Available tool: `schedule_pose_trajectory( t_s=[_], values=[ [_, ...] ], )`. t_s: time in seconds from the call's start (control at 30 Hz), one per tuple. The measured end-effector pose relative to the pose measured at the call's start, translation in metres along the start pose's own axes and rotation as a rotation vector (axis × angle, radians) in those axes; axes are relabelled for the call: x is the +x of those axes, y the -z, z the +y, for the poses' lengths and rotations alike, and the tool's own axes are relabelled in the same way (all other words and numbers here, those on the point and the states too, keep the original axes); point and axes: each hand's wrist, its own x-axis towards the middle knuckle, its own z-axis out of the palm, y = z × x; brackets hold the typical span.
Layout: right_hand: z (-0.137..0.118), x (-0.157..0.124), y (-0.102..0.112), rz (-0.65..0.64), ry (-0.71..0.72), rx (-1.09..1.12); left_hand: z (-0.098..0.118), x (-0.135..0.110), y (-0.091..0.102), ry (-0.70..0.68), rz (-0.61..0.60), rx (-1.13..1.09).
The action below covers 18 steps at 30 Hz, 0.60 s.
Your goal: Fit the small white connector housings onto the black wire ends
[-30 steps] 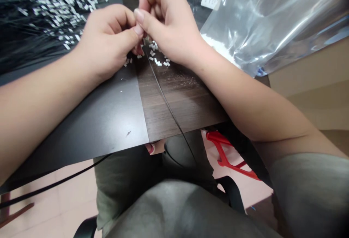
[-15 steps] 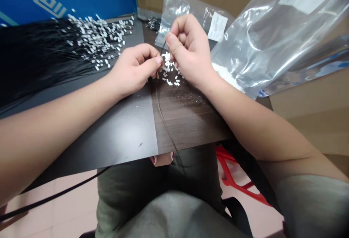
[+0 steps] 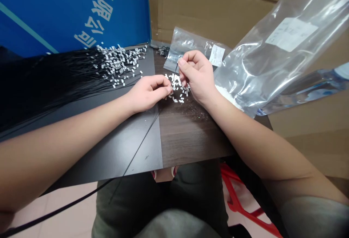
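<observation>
My left hand (image 3: pixel 148 93) rests on the table with its fingertips curled together beside a small heap of white pieces (image 3: pixel 177 89). What those fingertips hold is hidden. My right hand (image 3: pixel 196 78) pinches a thin black wire (image 3: pixel 147 138), which runs down past my left fingertips and over the table's front edge. A large bundle of thin black wires (image 3: pixel 54 89) fans out at the left, with several white pieces (image 3: pixel 120 63) at its far end.
The hands work over a dark wood-grain board (image 3: pixel 188 136) and a black sheet (image 3: pixel 136 147). Clear plastic bags (image 3: pixel 261 67) (image 3: pixel 185 43) lie at the right and back. Behind stand a blue printed board (image 3: pixel 68 12) and cardboard cartons (image 3: pixel 212 12). A red frame (image 3: pixel 237 201) sits below right.
The view has tilted upward, showing more of the blue board and cartons. My hands have drawn slightly apart, and the wire now slants down toward the left.
</observation>
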Motion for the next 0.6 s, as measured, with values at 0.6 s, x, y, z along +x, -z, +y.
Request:
schedule_pose_trajectory(
  t_s=[0.6],
  values=[
    [-0.005, -0.004, -0.005, 0.062, 0.106, -0.105, 0.077, 0.011, 0.059, -0.007, 0.474, -0.355]
  ],
)
